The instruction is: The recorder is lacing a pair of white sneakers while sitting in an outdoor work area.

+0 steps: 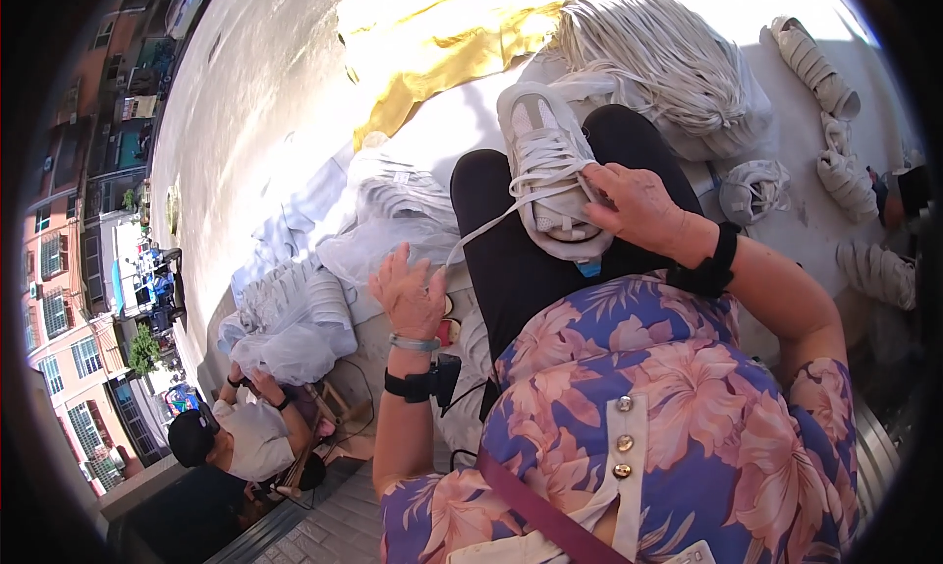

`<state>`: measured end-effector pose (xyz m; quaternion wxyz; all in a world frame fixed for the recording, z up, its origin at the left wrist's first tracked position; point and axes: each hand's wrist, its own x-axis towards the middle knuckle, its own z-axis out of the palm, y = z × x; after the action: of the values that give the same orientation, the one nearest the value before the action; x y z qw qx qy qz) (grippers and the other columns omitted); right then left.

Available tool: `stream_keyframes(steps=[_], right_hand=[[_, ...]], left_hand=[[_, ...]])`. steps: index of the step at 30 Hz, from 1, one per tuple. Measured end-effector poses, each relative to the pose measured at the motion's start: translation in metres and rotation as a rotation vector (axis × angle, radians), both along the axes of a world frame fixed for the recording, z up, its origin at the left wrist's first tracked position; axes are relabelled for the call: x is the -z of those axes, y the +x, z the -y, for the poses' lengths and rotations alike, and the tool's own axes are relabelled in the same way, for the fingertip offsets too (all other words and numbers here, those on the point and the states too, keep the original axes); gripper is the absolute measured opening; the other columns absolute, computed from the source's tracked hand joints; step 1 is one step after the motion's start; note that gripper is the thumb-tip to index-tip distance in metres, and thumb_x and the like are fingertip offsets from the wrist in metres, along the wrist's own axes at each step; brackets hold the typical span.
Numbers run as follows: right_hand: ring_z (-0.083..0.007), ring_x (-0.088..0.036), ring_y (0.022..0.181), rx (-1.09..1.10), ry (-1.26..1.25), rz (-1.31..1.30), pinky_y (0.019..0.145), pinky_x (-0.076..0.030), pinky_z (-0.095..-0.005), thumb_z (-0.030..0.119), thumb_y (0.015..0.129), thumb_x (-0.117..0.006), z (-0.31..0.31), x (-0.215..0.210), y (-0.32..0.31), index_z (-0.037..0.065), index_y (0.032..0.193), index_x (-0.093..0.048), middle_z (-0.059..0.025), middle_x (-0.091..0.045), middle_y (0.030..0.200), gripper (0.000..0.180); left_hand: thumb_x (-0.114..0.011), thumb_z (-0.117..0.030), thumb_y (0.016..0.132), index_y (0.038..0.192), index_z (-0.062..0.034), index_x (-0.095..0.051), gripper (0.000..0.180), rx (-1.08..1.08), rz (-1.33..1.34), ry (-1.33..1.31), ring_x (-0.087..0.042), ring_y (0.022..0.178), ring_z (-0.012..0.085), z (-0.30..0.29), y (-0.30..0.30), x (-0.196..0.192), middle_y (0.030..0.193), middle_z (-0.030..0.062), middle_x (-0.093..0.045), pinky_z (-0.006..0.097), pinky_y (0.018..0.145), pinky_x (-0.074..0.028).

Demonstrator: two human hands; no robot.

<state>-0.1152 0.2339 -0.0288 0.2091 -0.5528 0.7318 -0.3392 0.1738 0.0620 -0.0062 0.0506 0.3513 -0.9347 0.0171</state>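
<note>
A light grey and white sneaker [550, 196] rests on my lap, its toe pointing away from me, with white laces crossed through its upper. My right hand [638, 205] grips the shoe's right side, fingertips at the edge of the lacing and thumb by the collar. Left of the shoe, my left hand [408, 294] is raised with its fingers spread. One loose shoelace [488, 232] stretches from the sneaker to close by my left thumb; whether it touches the thumb is unclear.
A big bundle of white laces [653, 58] lies beyond my knees. Stacked pale shoes [295, 313] in clear plastic are at left, more shoes [815, 68] at right. Yellow cloth [432, 68] spreads at the far side. Another person [250, 431] sits at lower left.
</note>
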Motion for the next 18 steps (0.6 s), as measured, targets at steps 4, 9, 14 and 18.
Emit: stream_keyframes(steps=[4,9,14,18], right_hand=[[-0.0349,-0.058,0.080,0.007,0.036,0.181,0.068,-0.045,-0.0412,0.022,0.073,-0.062,-0.005,-0.009,-0.002,0.003,0.100,-0.048,-0.0166,-0.058,0.085,0.036],[-0.0363,-0.058,0.082,-0.049,0.120,0.193,0.069,-0.045,-0.0420,0.020,0.072,-0.064,-0.018,-0.006,-0.005,0.003,0.099,-0.048,-0.0180,-0.058,0.085,0.036],[-0.0339,-0.059,0.069,-0.194,0.327,0.122,0.062,-0.046,-0.0397,0.008,0.074,-0.059,-0.031,-0.003,-0.015,0.000,0.095,-0.052,-0.0146,-0.060,0.078,0.024],[-0.0357,-0.056,0.067,-0.206,-0.103,-0.075,0.058,-0.043,-0.0426,0.004,0.078,-0.050,-0.029,-0.029,-0.031,0.002,0.081,-0.052,-0.0140,-0.056,0.070,0.003]], left_hand=[[-0.065,-0.015,0.066,0.103,-0.0083,-0.061,0.037,0.114,-0.152,0.065,-0.045,0.115,0.0311,-0.007,-0.050,-0.001,0.121,0.0112,-0.053,0.048,0.098,-0.025],[-0.061,-0.012,0.070,0.104,-0.0092,-0.058,0.034,0.312,-0.234,0.191,-0.048,0.110,0.0292,-0.017,-0.094,0.015,0.109,0.0106,-0.057,0.047,0.099,-0.026],[-0.057,-0.010,0.075,0.093,-0.0093,-0.057,0.018,0.318,-0.291,0.302,-0.056,0.084,0.0263,-0.010,-0.097,0.016,0.082,0.0056,-0.060,0.046,0.090,-0.034],[-0.057,-0.014,0.081,0.085,-0.0097,-0.058,0.006,0.290,-0.340,0.354,-0.057,0.064,0.0300,-0.005,-0.091,-0.012,0.068,0.0089,-0.058,0.038,0.063,-0.044]])
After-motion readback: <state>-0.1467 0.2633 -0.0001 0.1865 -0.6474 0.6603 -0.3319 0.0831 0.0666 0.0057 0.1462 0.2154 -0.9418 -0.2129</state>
